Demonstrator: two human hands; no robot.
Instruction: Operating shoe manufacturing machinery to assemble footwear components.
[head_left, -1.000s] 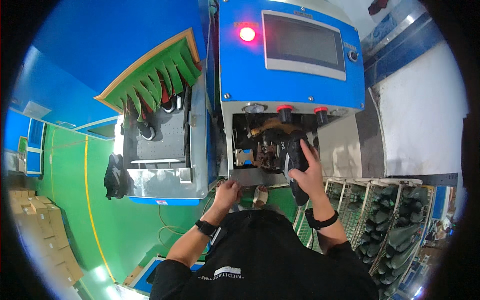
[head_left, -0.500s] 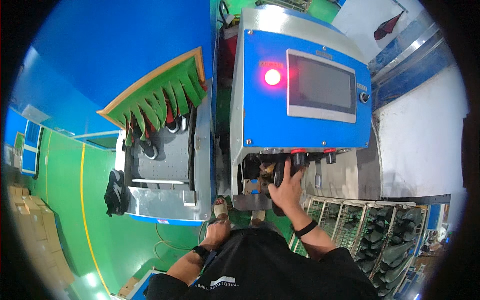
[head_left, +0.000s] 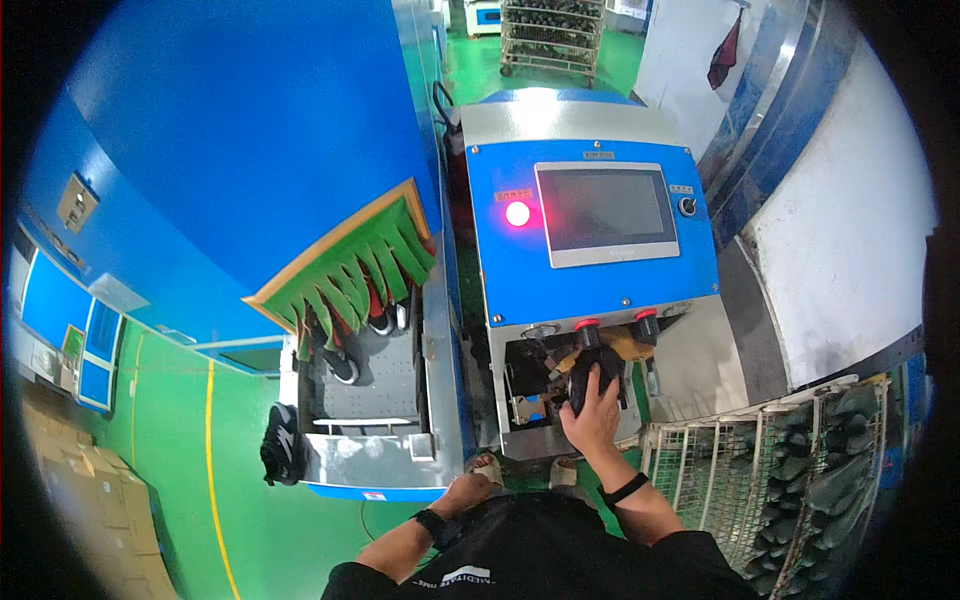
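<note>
Under the front of a blue control box (head_left: pixel 510 285), my right hand (head_left: pixel 594 415) has its fingers on a dark shoe (head_left: pixel 600 365). The thumb and fingers lie round its near end, and the far end sits among the machine's tan-coloured parts (head_left: pixel 632 347). My hand covers much of the shoe, so its outline is only partly visible. Low in front of my body, my left hand (head_left: pixel 467 496) is loosely closed, with nothing showing in it. It hangs between my lap and the metal conveyor end (head_left: pixel 350 455).
On the left, black shoes (head_left: pixel 343 368) lie on a conveyor below green strip flaps (head_left: pixel 350 285). Another black shoe (head_left: pixel 283 445) sits at its outer edge. The control box carries a screen (head_left: pixel 610 210) and lit red lamp (head_left: pixel 517 213). A wire rack (head_left: pixel 700 470) of dark pieces stands right.
The view has tilted upward, so the machines sit lower in it. My right hand and the dark shoe are closer in under the box. My left hand stays closed near my lap.
</note>
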